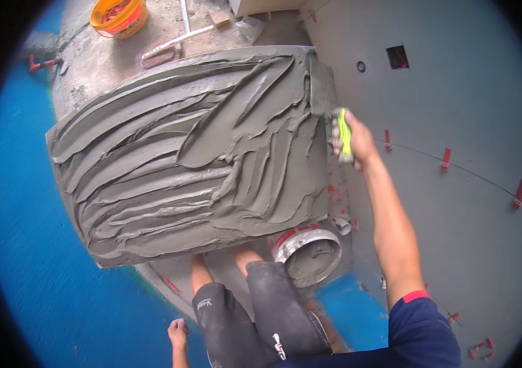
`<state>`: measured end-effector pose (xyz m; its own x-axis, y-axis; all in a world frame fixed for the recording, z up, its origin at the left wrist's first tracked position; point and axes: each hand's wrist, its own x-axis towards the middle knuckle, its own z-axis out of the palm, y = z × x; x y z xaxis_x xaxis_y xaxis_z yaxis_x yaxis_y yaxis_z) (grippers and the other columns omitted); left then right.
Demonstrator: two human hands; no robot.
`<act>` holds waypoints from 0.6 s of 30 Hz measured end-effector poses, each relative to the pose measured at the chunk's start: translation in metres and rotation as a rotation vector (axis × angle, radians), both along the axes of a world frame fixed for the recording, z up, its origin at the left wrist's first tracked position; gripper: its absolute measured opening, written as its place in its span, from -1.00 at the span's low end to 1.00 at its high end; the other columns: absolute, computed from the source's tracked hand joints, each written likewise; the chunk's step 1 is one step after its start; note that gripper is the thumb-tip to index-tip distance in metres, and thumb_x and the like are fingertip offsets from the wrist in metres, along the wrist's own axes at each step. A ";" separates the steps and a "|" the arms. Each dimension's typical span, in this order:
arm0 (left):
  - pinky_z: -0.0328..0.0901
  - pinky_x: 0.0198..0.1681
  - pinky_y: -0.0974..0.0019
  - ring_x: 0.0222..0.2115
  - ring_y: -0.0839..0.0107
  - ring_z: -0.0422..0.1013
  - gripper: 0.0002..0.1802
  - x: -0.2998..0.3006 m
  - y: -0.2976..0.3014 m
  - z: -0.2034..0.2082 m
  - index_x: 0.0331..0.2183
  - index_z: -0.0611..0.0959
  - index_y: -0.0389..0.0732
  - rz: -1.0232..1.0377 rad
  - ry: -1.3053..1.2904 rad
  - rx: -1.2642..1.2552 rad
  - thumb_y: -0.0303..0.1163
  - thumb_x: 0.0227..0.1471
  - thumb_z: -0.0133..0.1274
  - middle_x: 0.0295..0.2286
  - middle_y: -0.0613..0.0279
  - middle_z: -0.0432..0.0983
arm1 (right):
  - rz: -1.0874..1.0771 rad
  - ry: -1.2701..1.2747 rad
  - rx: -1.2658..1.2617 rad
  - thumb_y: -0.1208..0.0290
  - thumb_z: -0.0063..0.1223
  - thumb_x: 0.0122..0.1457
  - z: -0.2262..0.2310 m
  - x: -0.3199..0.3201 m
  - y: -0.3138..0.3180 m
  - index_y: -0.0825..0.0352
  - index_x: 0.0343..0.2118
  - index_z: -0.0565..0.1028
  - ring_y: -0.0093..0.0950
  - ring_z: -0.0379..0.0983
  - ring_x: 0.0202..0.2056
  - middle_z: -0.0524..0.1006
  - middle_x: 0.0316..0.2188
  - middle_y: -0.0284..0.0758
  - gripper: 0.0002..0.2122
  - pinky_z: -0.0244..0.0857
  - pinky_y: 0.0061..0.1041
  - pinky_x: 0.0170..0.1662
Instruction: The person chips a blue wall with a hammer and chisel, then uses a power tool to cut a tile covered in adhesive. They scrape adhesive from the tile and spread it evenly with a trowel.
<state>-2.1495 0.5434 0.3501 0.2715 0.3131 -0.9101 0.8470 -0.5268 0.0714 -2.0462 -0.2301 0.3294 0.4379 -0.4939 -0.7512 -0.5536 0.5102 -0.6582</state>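
My right hand (360, 140) is wrapped round the yellow-green handle of a trowel (323, 89). The trowel's flat grey blade lies against the upper right edge of a large slab, which is coated in wet grey mortar (150, 172). Thick ridges and swept strokes cover the coating; it is smoother toward the upper right. Away from the slab, at the lower left, my left hand (178, 333) hangs with fingers curled in and nothing visible in them. Below the slab's right corner, beside my legs, a white and red bucket (310, 254) holds more grey mortar.
To the right rises a grey tiled wall (457, 122) with red levelling clips (445, 160) along a joint and a square cut-out (397, 57). An orange bucket (120, 18) of red pieces stands beyond the slab. Blue sheeting (34, 257) covers the left floor; a red-handled tool (43, 64) lies there.
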 end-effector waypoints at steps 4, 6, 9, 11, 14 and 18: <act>0.29 -0.57 0.38 -0.65 0.54 0.32 -0.77 -0.004 0.008 0.000 -0.40 0.61 -0.31 -0.004 -0.023 0.002 -0.31 0.14 0.06 -0.62 0.30 0.43 | -0.075 -0.086 0.284 -0.08 -0.24 0.35 -0.012 0.070 0.039 0.32 -0.26 0.36 -0.58 0.30 -0.60 0.36 -0.53 -0.39 -0.55 0.31 -0.53 -0.56; 0.30 -0.56 0.38 -0.66 0.55 0.28 -0.78 0.003 0.002 0.002 -0.34 0.64 -0.30 -0.051 -0.010 0.006 -0.32 0.14 0.09 -0.64 0.35 0.39 | -0.115 -0.106 0.369 -0.08 -0.24 0.35 -0.018 0.096 0.101 0.32 -0.27 0.35 -0.57 0.32 -0.62 0.36 -0.55 -0.39 -0.55 0.31 -0.50 -0.56; 0.32 -0.54 0.38 -0.64 0.56 0.30 -0.77 0.003 0.003 -0.003 -0.33 0.65 -0.29 -0.038 -0.012 0.018 -0.30 0.16 0.09 -0.62 0.35 0.41 | 0.237 -0.016 0.228 -0.03 -0.24 0.36 -0.022 0.119 0.194 0.30 -0.19 0.37 -0.59 0.34 -0.58 0.39 -0.51 -0.39 -0.59 0.32 -0.51 -0.57; 0.33 -0.53 0.39 -0.63 0.56 0.32 -0.76 0.009 0.003 -0.002 -0.34 0.65 -0.29 -0.023 -0.043 -0.020 -0.28 0.15 0.09 -0.60 0.35 0.43 | 0.592 0.104 -0.052 -0.02 -0.21 0.33 -0.034 0.113 0.216 0.33 -0.06 0.41 -0.34 0.52 -0.41 0.53 -0.38 -0.21 -0.55 0.45 -0.37 -0.37; 0.34 -0.53 0.39 -0.61 0.55 0.34 -0.76 0.006 0.031 0.018 -0.32 0.64 -0.30 0.015 -0.053 0.010 -0.29 0.15 0.08 -0.59 0.33 0.44 | 0.927 0.225 -0.649 -0.05 -0.21 0.31 0.002 0.088 0.189 0.34 -0.01 0.46 0.03 0.43 0.00 0.50 -0.07 0.07 -0.49 0.35 -0.16 0.00; 0.30 -0.49 0.38 -0.58 0.56 0.37 -0.72 0.016 0.054 0.025 -0.45 0.65 -0.30 -0.185 -0.030 0.029 -0.27 0.13 0.09 -0.58 0.35 0.48 | 0.354 0.403 -0.345 -0.08 -0.25 0.33 -0.018 0.040 0.156 0.32 -0.21 0.43 -0.39 0.45 -0.62 0.47 -0.56 -0.28 -0.54 0.37 -0.29 -0.56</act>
